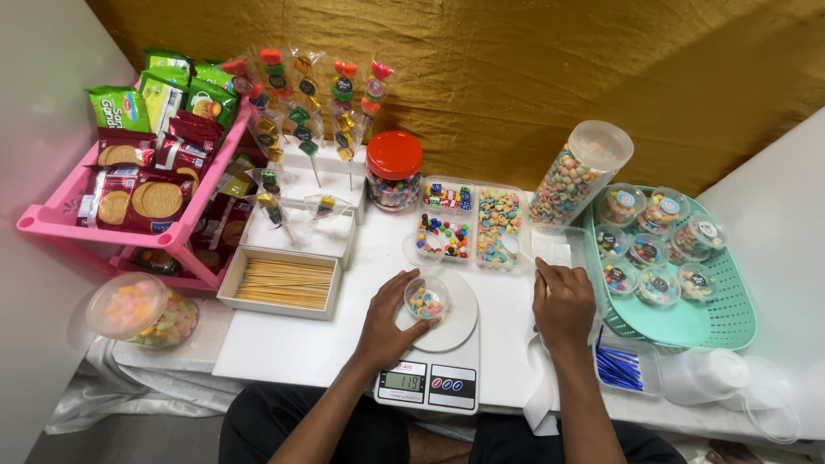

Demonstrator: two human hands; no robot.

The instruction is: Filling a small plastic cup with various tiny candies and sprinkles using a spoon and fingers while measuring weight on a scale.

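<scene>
Candy cup (426, 301), small, clear and part-filled with pastel ring sweets, sits on the round plate of a white kitchen scale (436, 352) at the near edge of the white table (284, 348). Beyond it, largest first: a pink rack (60, 225) of biscuit packs, a teal basket (730, 314) of lidded sweet cups, a divided clear tray (468, 225), a red-lidded jar (394, 172). Left hand (387, 322) curls around the cup, fingers touching its side; right hand (563, 301) rests flat, fingers loosely together, holding nothing, beside the basket.
</scene>
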